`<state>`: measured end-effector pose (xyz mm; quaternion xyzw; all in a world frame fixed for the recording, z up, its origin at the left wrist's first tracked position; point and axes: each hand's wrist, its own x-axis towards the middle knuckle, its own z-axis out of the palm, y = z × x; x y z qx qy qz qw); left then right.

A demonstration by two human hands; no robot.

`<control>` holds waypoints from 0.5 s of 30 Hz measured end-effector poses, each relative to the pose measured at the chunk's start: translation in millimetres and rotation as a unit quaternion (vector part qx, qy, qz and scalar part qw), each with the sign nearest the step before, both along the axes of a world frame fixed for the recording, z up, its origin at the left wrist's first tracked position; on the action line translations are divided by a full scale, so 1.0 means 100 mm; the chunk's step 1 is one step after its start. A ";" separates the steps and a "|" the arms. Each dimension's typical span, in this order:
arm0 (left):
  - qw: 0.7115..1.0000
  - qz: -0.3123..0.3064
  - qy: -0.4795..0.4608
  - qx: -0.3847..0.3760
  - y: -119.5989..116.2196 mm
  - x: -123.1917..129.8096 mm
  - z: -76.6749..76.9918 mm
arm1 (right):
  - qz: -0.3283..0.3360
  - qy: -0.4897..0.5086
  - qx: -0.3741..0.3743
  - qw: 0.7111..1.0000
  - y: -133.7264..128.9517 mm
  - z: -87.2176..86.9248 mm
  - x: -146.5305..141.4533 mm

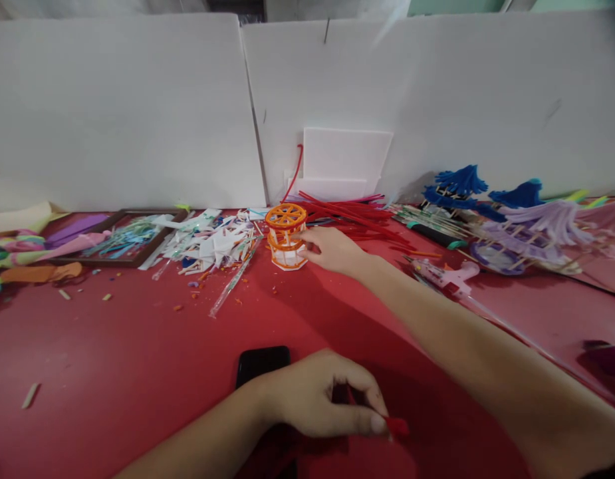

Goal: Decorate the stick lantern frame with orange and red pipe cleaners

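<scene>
My left hand (332, 396) is low in the middle, above the table. Its thumb and index finger pinch a small red fuzzy piece (397, 428), which looks like pipe cleaner. Farther off, my right hand (334, 249) reaches across to a small round tower model (286, 219) with orange rings and pale posts on a white base. The right fingertips and thumb close on the model's right side; part of the grip is hidden. The model stands upright on the red table. Beside the right hand lies a bundle of red pipe cleaners (347, 216).
A black phone (262, 362) lies partly under my left forearm. White scraps (222, 243) and a brown frame (137, 259) are at left. A pink glue gun (449, 276), blue models (461, 183) and lilac models (546, 229) stand right. White boards (137, 100) wall the back.
</scene>
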<state>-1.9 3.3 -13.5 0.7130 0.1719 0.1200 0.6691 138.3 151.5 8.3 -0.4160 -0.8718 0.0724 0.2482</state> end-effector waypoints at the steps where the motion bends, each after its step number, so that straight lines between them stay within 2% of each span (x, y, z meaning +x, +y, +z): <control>1: 1.000 0.010 0.005 -0.021 0.00 0.00 0.01 | -0.003 -0.017 -0.004 1.000 -0.01 -0.02 0.00; 4: 0.989 0.062 0.003 -0.135 0.01 0.01 0.00 | -0.024 -0.051 -0.007 0.998 -0.08 -0.02 0.03; 7: 0.961 0.151 -0.029 -0.230 0.04 0.04 -0.04 | -0.042 -0.072 -0.008 0.996 -0.26 0.02 0.13; 12: 0.909 0.353 -0.099 -0.198 0.15 0.06 -0.04 | -0.072 -0.095 -0.018 0.993 -0.71 0.07 0.31; 15: 0.877 0.426 -0.123 -0.188 0.18 0.06 0.01 | -0.078 -0.092 -0.029 0.992 -0.97 0.08 0.36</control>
